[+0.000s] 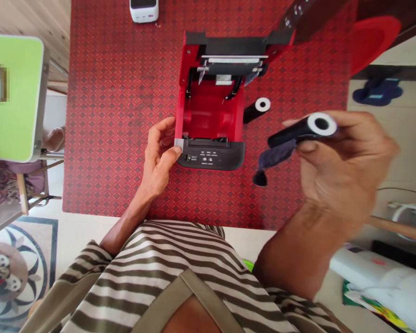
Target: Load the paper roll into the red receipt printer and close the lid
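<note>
A red and black label printer [211, 111] stands on the table with its lid raised, showing a red inner bay and a roller assembly. My left hand [161, 155] grips its front left corner, thumb on top and fingers curled against the side. Up off the table to the right, my right hand [346, 157] pinches a black ribbon roll [294, 131] with a white core. A loose dark strip [275, 156] with a black end hangs from this roll. Against the printer's right side lies a second black roll [258, 110] with a white core, partly hidden.
The table [118, 92] has a red patterned cover. A small white device [144, 11] sits at its far edge. To the left is a green-topped table [14, 120], with part of another person beside it. A red round seat [377, 44] stands at the far right.
</note>
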`<state>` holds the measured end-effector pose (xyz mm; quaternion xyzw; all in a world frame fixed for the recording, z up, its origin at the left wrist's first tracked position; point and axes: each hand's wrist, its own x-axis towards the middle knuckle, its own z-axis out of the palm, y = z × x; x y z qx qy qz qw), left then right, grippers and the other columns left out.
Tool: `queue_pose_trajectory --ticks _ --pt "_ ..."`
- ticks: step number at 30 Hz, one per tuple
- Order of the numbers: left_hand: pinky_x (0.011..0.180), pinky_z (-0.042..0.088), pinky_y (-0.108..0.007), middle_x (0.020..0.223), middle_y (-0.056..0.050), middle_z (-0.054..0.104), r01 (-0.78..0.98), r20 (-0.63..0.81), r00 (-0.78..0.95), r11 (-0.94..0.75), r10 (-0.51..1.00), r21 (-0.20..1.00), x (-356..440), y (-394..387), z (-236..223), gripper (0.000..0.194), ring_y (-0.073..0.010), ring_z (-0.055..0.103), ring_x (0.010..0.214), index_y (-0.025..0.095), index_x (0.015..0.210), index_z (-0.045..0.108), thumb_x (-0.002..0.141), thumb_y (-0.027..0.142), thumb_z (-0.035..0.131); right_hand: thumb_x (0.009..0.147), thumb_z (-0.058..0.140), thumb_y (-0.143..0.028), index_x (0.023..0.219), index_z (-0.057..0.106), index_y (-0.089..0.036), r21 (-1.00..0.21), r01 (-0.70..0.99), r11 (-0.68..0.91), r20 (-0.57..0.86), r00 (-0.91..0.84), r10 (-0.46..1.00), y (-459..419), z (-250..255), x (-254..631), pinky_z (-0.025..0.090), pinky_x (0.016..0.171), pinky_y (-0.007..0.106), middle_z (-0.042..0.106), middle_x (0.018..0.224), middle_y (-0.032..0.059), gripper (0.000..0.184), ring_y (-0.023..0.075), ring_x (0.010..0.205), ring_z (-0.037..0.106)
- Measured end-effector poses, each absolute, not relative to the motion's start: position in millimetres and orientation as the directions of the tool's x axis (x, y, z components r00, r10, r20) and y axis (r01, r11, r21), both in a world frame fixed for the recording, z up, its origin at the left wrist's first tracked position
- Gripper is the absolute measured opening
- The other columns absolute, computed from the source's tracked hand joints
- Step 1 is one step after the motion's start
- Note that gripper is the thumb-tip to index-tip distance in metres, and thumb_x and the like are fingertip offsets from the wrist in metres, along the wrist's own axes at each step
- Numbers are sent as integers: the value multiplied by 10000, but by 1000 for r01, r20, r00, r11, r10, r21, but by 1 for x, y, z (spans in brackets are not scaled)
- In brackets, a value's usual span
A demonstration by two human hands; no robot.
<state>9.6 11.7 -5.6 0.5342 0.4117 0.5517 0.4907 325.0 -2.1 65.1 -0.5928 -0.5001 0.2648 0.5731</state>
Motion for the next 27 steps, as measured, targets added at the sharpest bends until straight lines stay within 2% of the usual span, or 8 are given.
queue_pose_trajectory --ticks 4,9,13,18,22,24,27 --pt "1201 725 -552 1566 -85 873 -84 172 36 -168 984 982 10 14 -4 653 -377 836 1457 383 1630 751 1105 756 856 862 1069 -532 1127 849 -397 -972 235 14 92 325 941 -11 27 331 788 1020 582 975 1186 91 371 368 1123 936" --pt "1175 723 -534 1544 -84 877 -51 182 23 -181 983 982 9 17 -5 665 -380 823 1476 371 1612 758 1090 773 855 822 1018 -391 1185 878 -416 -974 225 -26 21 204 979 -12 3 324 788 1031 519 974 1180 39 390 324 1109 923" --pt "1159 722 -517 1560 -76 874 -73 195 32 -192 980 979 9 16 -7 639 -367 826 1470 379 1632 761 1113 739 852 852 986 -405 1249 879 -392 -971 237 -12 23 146 989 -8 -6 322 807 1033 520 954 1170 15 411 296 1075 928" --pt "1204 721 -541 1604 -90 858 -74 176 47 -172 983 982 7 16 -8 673 -384 816 1508 386 1660 741 1119 775 831 869 1010 -397 1294 925 -392 -961 277 -10 24 118 993 -11 -3 326 819 1056 543 961 1190 8 433 286 1040 938" --pt "1205 717 -545 1582 -86 868 -68 163 57 -159 985 985 7 15 -5 668 -373 831 1455 386 1648 739 1110 764 853 821 1079 -377 1376 961 -409 -971 233 -49 -15 144 989 -18 12 342 806 1123 565 991 1357 76 568 354 1215 965" --pt "1202 715 -541 1570 -86 869 -61 163 50 -160 985 985 8 15 -5 659 -369 832 1437 381 1642 740 1116 765 843 860 1064 -354 1346 975 -399 -971 238 -31 19 202 979 -13 17 355 787 1175 570 987 1375 102 496 366 1284 959" --pt "1199 710 -536 1557 -88 868 -50 173 35 -172 984 984 8 15 -5 662 -365 832 1425 377 1642 738 1117 767 838 910 1031 -345 1271 960 -388 -960 280 34 117 288 950 11 10 366 748 1234 595 979 1325 121 370 357 1285 940"
